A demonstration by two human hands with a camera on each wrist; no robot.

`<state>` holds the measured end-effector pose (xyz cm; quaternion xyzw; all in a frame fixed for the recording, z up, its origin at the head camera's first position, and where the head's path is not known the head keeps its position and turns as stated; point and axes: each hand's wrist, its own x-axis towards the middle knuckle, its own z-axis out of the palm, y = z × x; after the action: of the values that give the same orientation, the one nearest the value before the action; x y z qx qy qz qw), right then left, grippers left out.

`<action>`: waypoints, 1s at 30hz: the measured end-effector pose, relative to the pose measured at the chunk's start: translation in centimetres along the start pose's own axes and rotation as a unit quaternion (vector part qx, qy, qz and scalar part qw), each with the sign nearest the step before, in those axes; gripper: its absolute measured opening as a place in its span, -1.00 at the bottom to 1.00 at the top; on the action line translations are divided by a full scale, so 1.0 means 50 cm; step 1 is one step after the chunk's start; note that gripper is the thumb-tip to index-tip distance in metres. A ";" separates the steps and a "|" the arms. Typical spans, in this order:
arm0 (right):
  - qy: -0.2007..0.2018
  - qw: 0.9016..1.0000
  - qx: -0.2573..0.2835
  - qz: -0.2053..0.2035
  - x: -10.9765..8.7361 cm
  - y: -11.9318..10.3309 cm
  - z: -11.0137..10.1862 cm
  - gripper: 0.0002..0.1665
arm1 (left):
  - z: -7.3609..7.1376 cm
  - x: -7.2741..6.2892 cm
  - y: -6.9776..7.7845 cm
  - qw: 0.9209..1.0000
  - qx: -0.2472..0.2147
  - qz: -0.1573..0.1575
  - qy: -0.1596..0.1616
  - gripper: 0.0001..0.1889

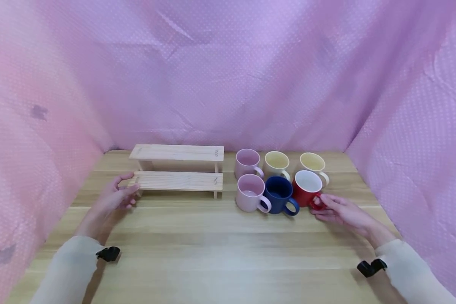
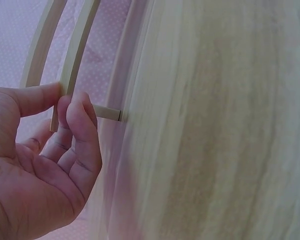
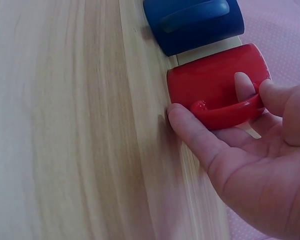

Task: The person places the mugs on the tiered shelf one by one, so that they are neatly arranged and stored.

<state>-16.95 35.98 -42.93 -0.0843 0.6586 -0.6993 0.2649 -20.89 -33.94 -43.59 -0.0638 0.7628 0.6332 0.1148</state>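
Note:
At the left, a two-step wooden rack has a lower board and a raised rear board. My left hand pinches the left end of the lower board, thumb on top and fingers underneath, as the left wrist view shows. On the right, my right hand holds the handle of a red mug with a white inside. The mug stands upright among other mugs. One finger passes through the handle and the thumb lies against it. Just left of it stands a navy mug.
Left of the navy mug is a pink mug, with another pink mug behind. Two pale yellow mugs, one at centre and one at right, complete the back row. Pink dotted sheeting surrounds the wooden table.

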 end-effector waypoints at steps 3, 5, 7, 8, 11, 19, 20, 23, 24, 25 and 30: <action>0.003 1.000 0.012 -0.001 -0.020 0.008 -0.001 -0.60 | 0.015 0.012 -0.003 1.000 0.002 0.004 -0.009 -0.13; 0.012 1.000 0.013 -0.010 -0.029 0.013 -0.001 -0.60 | 0.021 0.020 0.001 1.000 -0.002 0.011 -0.017 -0.13; 0.016 1.000 0.020 -0.014 -0.031 0.019 0.003 -0.60 | 0.022 0.025 0.008 1.000 -0.005 0.014 -0.018 -0.14; 0.015 0.999 0.023 -0.017 -0.030 0.022 0.005 -0.60 | 0.020 0.025 0.011 1.000 -0.003 0.016 -0.018 -0.15; 0.008 0.999 0.039 -0.019 -0.021 0.034 0.013 -0.60 | 0.011 0.020 0.020 1.000 0.004 0.018 -0.014 -0.17; 0.016 0.999 0.040 -0.011 -0.008 0.029 0.020 -0.61 | -0.002 0.003 0.003 1.000 0.014 -0.006 -0.019 -0.14; 0.014 0.999 0.038 -0.009 -0.008 0.027 0.019 -0.60 | -0.002 0.002 -0.001 1.000 0.011 -0.009 -0.019 -0.14; 0.009 0.999 0.036 -0.007 -0.006 0.024 0.018 -0.60 | -0.002 -0.002 -0.011 1.000 0.006 -0.011 -0.015 -0.14; 0.009 0.999 0.038 -0.007 -0.005 0.023 0.018 -0.61 | -0.002 -0.003 -0.013 1.000 0.006 -0.011 -0.013 -0.14; 0.009 0.999 0.042 -0.008 -0.004 0.021 0.017 -0.61 | -0.002 -0.004 -0.012 1.000 0.008 -0.011 -0.012 -0.13; 0.006 0.998 0.065 -0.017 0.000 0.015 0.013 -0.63 | 0.003 -0.003 -0.006 1.000 0.021 -0.002 -0.010 -0.11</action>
<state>-16.46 35.41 -43.60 -0.0741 0.6118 -0.7454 0.2543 -20.65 -33.86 -43.84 -0.0568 0.7744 0.6175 0.1252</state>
